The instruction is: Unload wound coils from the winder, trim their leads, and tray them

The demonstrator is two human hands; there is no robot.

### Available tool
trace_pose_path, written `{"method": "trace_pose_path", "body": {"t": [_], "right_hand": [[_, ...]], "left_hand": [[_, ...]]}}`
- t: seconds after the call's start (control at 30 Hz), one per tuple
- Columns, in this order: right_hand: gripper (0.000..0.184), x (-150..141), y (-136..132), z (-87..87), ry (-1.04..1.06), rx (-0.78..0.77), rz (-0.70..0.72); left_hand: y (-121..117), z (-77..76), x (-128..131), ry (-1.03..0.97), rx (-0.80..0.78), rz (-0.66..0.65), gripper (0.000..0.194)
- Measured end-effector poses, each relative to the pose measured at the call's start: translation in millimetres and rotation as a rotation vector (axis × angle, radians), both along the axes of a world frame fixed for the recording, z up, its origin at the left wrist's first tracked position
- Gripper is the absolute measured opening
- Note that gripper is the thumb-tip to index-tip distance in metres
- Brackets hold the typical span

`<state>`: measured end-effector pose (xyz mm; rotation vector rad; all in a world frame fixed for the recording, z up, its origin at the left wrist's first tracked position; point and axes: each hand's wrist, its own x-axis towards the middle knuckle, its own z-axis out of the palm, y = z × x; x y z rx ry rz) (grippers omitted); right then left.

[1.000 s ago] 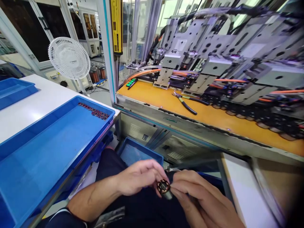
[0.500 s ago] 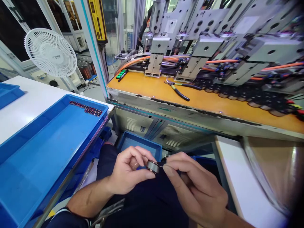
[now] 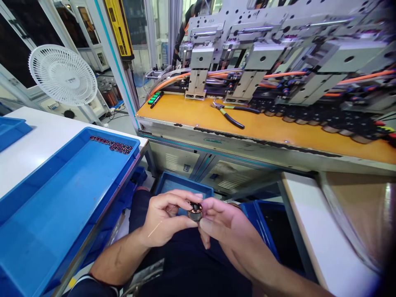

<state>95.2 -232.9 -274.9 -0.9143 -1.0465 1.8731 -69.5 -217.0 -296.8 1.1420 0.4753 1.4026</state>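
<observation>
A small round motor stator (image 3: 195, 215), dark with copper windings, is held over my lap. My left hand (image 3: 163, 216) grips it from the left, thumb below and fingers above. From the other side, the fingertips of my right hand (image 3: 224, 222) close on its right edge, with the thumb near the bottom. A thin copper-coloured strand (image 3: 154, 229) shows against the back of my left hand; whether it joins the stator I cannot tell.
To the left, a blue tray (image 3: 71, 181) on a white table holds rows of small stators (image 3: 113, 145). Ahead, cutting pliers (image 3: 229, 113) and a black marker (image 3: 156, 100) lie on an orange machine bench (image 3: 179, 111). More blue bins (image 3: 173, 181) stand below; a white fan (image 3: 63, 74) is at left.
My right hand has moved left, from pinching beside the stator onto its edge. The stator has turned, so its wound face now shows. The view has shifted slightly.
</observation>
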Motion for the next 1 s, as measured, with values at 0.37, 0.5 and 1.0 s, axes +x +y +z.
{"method": "trace_pose_path", "body": {"t": [0.37, 0.5, 1.0], "right_hand": [[0.021, -0.3, 5.8, -7.0, -0.446, 0.891, -0.348], [0.024, 10.9, 17.5, -10.0, -0.976, 1.522, -0.607], [0.034, 14.2, 2.8, -2.3, -0.584, 1.224, -0.286]], "left_hand": [[19.2, -22.1, 5.5, -0.114, -0.445, 0.04, 0.014], [7.1, -25.2, 4.6, 0.232, -0.289, 0.402, 0.016], [-4.5, 13.8, -4.6, 0.626, 0.366, 0.31, 0.038]]}}
